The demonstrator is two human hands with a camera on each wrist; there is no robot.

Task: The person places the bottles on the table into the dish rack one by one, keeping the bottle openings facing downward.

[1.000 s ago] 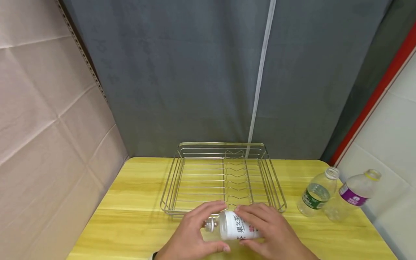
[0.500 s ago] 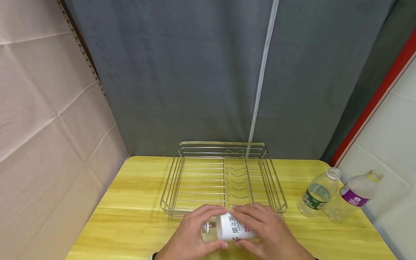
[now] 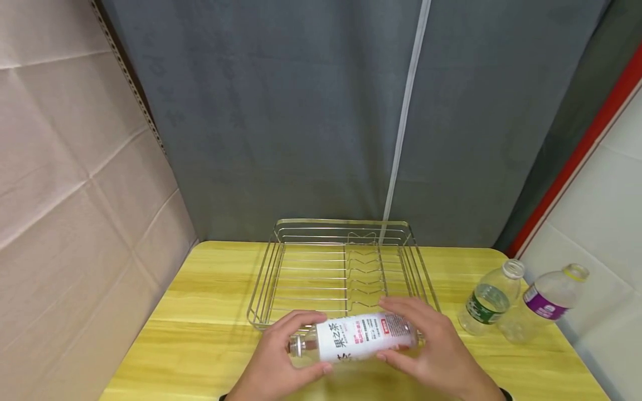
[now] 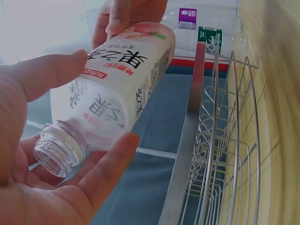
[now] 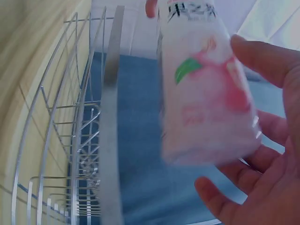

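A clear plastic bottle (image 3: pixel 362 337) with a white and pink label lies nearly level between my hands, above the table in front of the wire rack. Its bare threaded neck points left. My left hand (image 3: pixel 281 356) holds the neck and shoulder end, thumb on the near side. In the left wrist view, the left fingers (image 4: pixel 110 168) curve around the bottle's shoulder. My right hand (image 3: pixel 433 348) holds the base end, its fingers over the far side and thumb on the near side. The right wrist view shows the peach picture on the label (image 5: pixel 206 89), slightly blurred.
A wire dish rack (image 3: pixel 311 278) stands just beyond my hands on the wooden table (image 3: pixel 175 328). At the right are two uncapped bottles, one with a green label (image 3: pixel 486 303) and one with a purple label (image 3: pixel 544 303). A grey curtain (image 3: pixel 291 122) hangs behind.
My hands have moved apart along the bottle, left hand to the left and right hand to the right. More of the label shows, and the bottle has shifted left and turned.
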